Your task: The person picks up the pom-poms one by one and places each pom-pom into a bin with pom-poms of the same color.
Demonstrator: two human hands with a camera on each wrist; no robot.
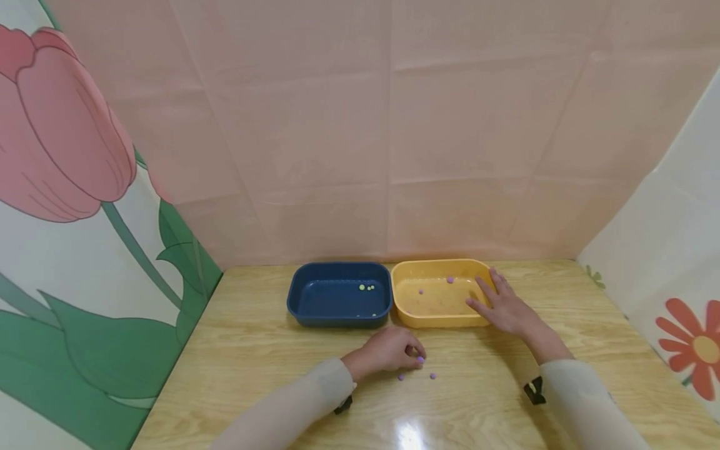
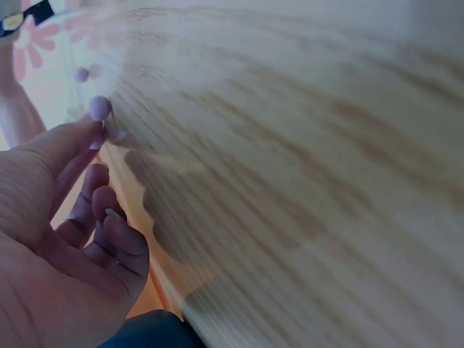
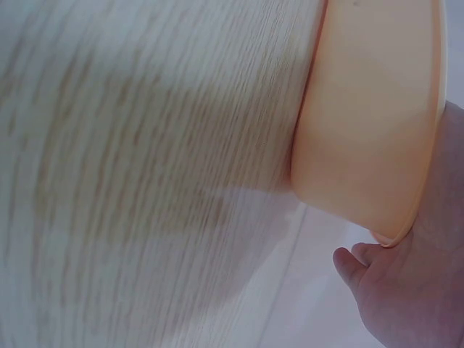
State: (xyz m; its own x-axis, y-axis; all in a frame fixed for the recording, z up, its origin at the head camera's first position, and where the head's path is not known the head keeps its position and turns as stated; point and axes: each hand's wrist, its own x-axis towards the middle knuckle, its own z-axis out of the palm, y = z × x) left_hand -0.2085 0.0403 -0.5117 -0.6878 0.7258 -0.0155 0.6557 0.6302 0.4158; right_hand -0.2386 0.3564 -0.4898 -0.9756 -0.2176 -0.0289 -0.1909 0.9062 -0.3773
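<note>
My left hand (image 1: pixel 390 350) pinches a small purple ball (image 1: pixel 420 360) between thumb and index finger, just above the table. Its other fingers (image 2: pixel 119 246) curl loosely in the left wrist view. Two more purple balls lie near it, one ball (image 1: pixel 401 377) beside the hand and another (image 1: pixel 433 375) to the right. My right hand (image 1: pixel 509 309) rests at the right end of a yellow tray (image 1: pixel 441 322), fingers spread, some reaching over the rim. The right wrist view shows fingertips (image 3: pixel 350 268) outside the tray's wall.
A dark blue tray (image 1: pixel 315 320) stands left of the yellow one and holds several small pale yellow balls (image 1: pixel 362 287). A few purple balls (image 1: pixel 450 280) lie inside the yellow tray. Behind both trays hangs a pink cloth (image 1: pixel 388 156) at the wooden table's (image 1: pixel 253 350) far edge.
</note>
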